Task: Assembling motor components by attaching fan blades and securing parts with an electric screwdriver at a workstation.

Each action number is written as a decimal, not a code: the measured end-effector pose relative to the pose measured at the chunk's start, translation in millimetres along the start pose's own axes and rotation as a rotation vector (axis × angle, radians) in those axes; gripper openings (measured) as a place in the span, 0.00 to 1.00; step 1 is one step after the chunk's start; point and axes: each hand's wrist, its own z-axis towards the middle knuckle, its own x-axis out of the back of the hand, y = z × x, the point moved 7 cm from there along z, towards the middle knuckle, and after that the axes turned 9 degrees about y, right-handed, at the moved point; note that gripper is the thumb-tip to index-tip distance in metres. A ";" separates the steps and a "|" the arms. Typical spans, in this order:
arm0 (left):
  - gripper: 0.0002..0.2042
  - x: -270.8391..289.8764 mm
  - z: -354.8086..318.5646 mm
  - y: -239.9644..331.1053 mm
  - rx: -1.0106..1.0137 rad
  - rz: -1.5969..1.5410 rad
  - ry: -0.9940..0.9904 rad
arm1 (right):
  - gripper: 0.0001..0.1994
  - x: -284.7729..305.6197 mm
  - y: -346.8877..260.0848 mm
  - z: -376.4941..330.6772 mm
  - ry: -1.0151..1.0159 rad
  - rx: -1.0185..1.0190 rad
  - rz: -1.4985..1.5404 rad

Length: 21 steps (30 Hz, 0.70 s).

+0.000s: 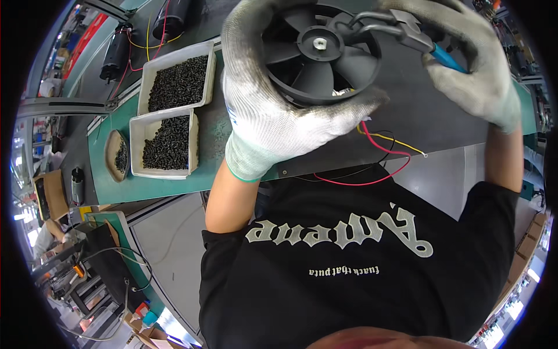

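A black fan (321, 46) with broad blades and a round rim is in my left hand (273, 119), whose gloved fingers and thumb wrap its edge. My gloved right hand (479, 87) is closed around a metal tool (414, 36) with a blue handle. The tool's bent metal prongs reach over the fan near its hub; whether they touch it I cannot tell. Red, yellow and black wires (401, 168) hang below the fan, over the table's near edge. The upper fingers of both hands run out at the top of the view.
On the table (215, 154), left of my hands, stand two white bins (135, 145) of small black parts, beside a shallow dish (111, 154) with more. Black cylindrical motors (118, 53) with wires lie at the far left. A metal frame bar (64, 108) crosses the left side.
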 end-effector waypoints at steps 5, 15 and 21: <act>0.41 4.0 -3.3 5.7 0.186 -0.023 0.087 | 0.24 -6.3 -20.6 30.9 -0.230 0.167 -0.201; 0.35 6.9 -19.8 24.3 -0.188 0.266 0.004 | 0.24 -6.8 -48.3 50.5 -0.374 0.150 -0.385; 0.27 8.3 -24.5 25.2 -0.549 0.307 -0.078 | 0.21 -36.8 14.1 3.6 0.162 0.168 0.102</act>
